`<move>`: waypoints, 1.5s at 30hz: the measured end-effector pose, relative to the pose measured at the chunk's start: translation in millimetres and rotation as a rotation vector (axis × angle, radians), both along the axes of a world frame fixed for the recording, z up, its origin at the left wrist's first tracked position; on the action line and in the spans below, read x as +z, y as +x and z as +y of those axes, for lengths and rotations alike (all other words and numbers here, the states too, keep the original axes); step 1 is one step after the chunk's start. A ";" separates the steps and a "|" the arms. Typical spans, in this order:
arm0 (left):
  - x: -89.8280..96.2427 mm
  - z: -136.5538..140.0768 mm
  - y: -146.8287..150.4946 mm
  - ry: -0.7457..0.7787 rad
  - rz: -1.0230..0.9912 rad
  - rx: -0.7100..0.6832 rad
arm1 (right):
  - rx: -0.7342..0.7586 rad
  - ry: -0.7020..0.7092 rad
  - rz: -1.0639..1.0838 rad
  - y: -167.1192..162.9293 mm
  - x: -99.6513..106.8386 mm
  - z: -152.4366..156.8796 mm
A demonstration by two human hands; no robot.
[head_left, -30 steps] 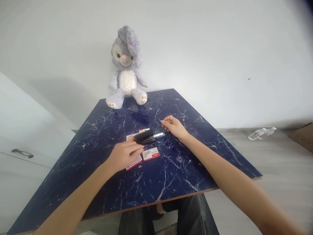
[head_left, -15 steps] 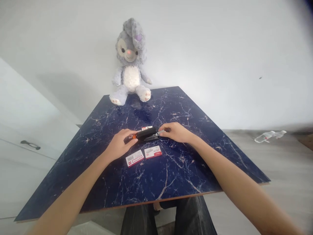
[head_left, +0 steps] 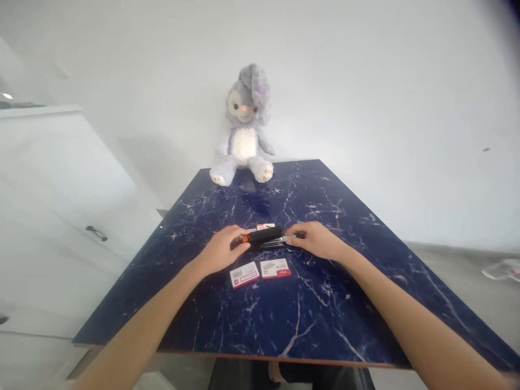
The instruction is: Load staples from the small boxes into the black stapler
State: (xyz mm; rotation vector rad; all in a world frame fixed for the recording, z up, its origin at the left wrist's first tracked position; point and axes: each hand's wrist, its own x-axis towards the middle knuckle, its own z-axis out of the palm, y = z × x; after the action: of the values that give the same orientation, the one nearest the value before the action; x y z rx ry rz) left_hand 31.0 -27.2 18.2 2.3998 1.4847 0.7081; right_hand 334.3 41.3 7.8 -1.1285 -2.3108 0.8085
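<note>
A black stapler (head_left: 266, 235) with an orange piece at its left end lies at the middle of the table, its metal parts showing on the right. My left hand (head_left: 221, 247) is closed around the left end, thumb in front and fingers behind. At the other end, my right hand (head_left: 319, 239) pinches a silvery metal part between thumb and fingers. Two small white-and-red boxes, a left one (head_left: 244, 275) and a right one (head_left: 276, 268), lie just in front of the stapler. Another small box (head_left: 265, 226) is partly hidden behind it.
The table (head_left: 325, 309) has a dark blue marbled top. A grey plush rabbit (head_left: 244, 143) sits at its far edge against the wall. To the left stands a white cabinet (head_left: 52, 189) with a dark handle. Clear plastic (head_left: 501, 269) lies on the floor at right.
The camera view has tilted up and turned left, so everything appears lower and further right. Both hands keep their hold on the stapler, with little visible change between them.
</note>
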 end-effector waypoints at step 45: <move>-6.5 5.3 0.0 -0.023 -0.001 0.082 | -0.119 -0.168 0.158 -31.0 -7.2 -31.9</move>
State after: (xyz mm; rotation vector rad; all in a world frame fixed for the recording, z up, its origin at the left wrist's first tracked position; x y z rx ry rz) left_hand 31.0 -21.9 11.7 2.3327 1.5899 0.7059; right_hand 303.3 9.4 0.6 -1.2135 -2.0569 1.0220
